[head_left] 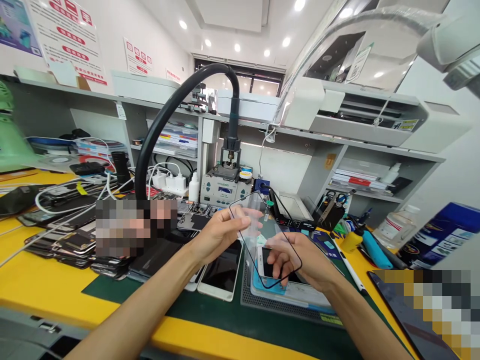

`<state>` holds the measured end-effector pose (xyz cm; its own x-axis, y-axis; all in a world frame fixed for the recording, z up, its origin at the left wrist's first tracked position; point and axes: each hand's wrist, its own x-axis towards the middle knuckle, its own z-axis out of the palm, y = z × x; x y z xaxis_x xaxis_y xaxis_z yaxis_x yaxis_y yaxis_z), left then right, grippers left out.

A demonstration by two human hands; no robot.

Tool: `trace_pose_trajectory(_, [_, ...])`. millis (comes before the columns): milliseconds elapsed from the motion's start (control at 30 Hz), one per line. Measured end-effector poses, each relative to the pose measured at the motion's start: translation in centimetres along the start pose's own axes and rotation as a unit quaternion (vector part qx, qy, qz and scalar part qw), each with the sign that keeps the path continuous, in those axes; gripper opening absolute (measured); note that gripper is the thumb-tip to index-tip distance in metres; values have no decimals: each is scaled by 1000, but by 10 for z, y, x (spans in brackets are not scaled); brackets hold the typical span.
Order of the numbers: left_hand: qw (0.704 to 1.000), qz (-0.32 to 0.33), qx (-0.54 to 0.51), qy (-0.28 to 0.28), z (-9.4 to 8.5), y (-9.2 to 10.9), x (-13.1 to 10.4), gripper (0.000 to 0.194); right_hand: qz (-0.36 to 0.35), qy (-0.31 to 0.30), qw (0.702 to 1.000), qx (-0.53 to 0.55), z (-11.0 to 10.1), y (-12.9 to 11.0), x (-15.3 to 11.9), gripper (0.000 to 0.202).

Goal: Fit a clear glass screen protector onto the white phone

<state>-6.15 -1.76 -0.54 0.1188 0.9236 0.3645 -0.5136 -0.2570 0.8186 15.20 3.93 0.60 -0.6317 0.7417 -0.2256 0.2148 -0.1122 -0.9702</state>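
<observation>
My left hand [221,230] pinches the upper left edge of a clear glass screen protector [258,227] with a thin black border. The glass is raised and tilted above the bench. At its lower right edge is my right hand [296,257], fingers curled around the pane and partly seen through it; the exact contact is hard to make out. Below the glass, a white-framed phone [264,270] lies on a blue and clear pad. To the left of that, a phone with a white border and dark screen [221,272] lies face up.
A dark green mat [180,315] covers part of the yellow bench [210,340]. Stacked phone parts [75,240] and cables crowd the left. A black hose [140,150] arches over a grey machine [225,187]. At right stand a clear bottle [395,227] and a yellow bottle [351,241].
</observation>
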Motion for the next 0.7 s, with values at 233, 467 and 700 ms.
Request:
trace_pose_trajectory(233, [996, -15, 55, 71, -4, -7, 4, 26, -52, -15, 993, 107, -6, -3, -3, 51])
trace_pose_trajectory(467, [994, -27, 59, 84, -2, -6, 6, 30, -98, 20, 994, 52, -4, -1, -5, 35])
trace_pose_trajectory(700, [989, -65, -28, 131, -1, 6, 8, 47, -125, 46, 988, 81, -5, -3, -6, 33])
